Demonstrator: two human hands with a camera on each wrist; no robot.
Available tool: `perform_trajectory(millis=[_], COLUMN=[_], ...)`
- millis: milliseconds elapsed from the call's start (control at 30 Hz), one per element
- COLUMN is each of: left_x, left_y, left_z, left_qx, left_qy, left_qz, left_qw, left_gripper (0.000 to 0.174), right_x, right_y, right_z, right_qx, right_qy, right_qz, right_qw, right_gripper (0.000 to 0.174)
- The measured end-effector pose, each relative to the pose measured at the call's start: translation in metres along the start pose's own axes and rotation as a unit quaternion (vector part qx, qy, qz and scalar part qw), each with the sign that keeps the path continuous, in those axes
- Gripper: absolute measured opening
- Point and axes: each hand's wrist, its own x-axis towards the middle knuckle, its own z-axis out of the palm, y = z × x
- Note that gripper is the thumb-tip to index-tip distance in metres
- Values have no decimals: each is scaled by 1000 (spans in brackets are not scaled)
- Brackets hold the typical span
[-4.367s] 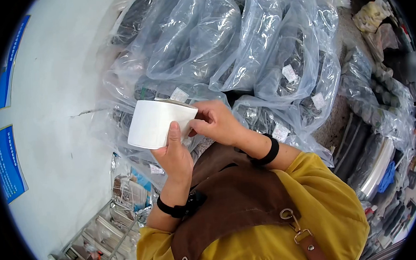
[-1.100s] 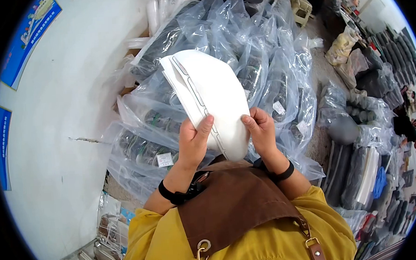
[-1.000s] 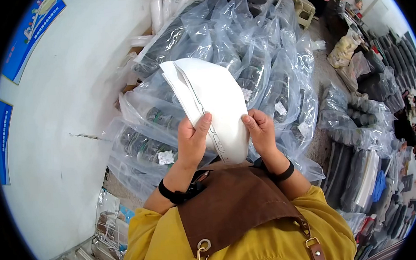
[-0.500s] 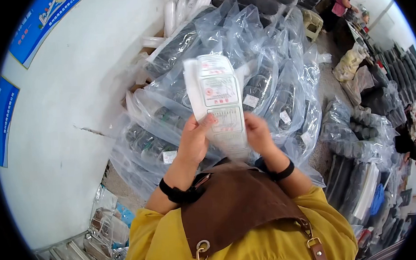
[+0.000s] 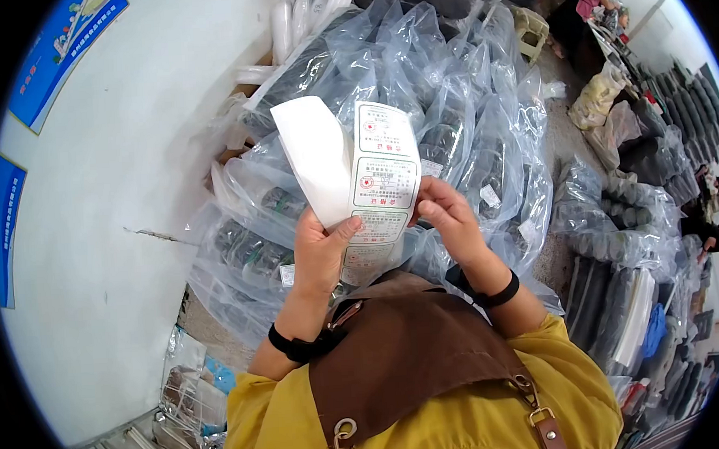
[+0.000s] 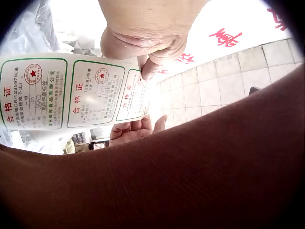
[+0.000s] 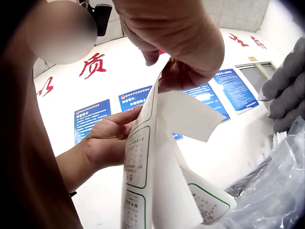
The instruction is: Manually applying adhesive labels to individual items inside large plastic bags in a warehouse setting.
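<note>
A strip of printed certificate labels [image 5: 385,170] hangs between my hands in the head view, with green frames, red stars and red characters. Beside it on the left lies a blank white folded length [image 5: 315,154] of the same paper. My left hand [image 5: 322,251] grips the strip low on its left side, thumb across the printed face. My right hand [image 5: 448,216] is at the right edge, its fingers curled about that edge and partly hidden. In the right wrist view, the strip's top edge runs between thumb and fingers of my right hand [image 7: 176,43], and several paper layers fan apart.
Large clear plastic bags [image 5: 367,53] of dark goods with small white tags fill the space ahead. A white wall [image 5: 128,155] with blue posters stands at left. Grey rolls [image 5: 600,309] and wrapped stacks line the right. A person [image 5: 592,1] is far back right.
The white paper bundle has been turned and unfolded so the printed label faces show. My right hand has shifted along the right edge; my left hand keeps its grip.
</note>
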Motion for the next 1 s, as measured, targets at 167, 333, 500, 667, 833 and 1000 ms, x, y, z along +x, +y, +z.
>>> perform_trajectory(millis=[167,333,500,667,833,1000], left_x=[1,-1,-6,-12,-29,-46], left_y=[5,8,11,16,10,7], left_z=[4,-3,-7,-7,-26,-35], left_qx=[-7,8,38,137,287,232], left_qy=[1,23,25,-7,-44,-14], left_qz=[-25,-48,-55,-56,-29,-62], left_qw=[1000,999,997,989,957,971], left_gripper=[27,29,24,20,24,23], right_x=[5,3,11,25,12,4], right_y=[4,2,-36,-37,1,30], right_z=[20,22,20,33,45,55], right_qx=[-146,-285,-548,-583,-490,-407], right_qy=[77,12,-119,0,-74,-22], right_qz=[24,32,96,-310,-295,-252], right_qw=[986,958,822,751,817,878], right_gripper=[22,22,31,33,22,9])
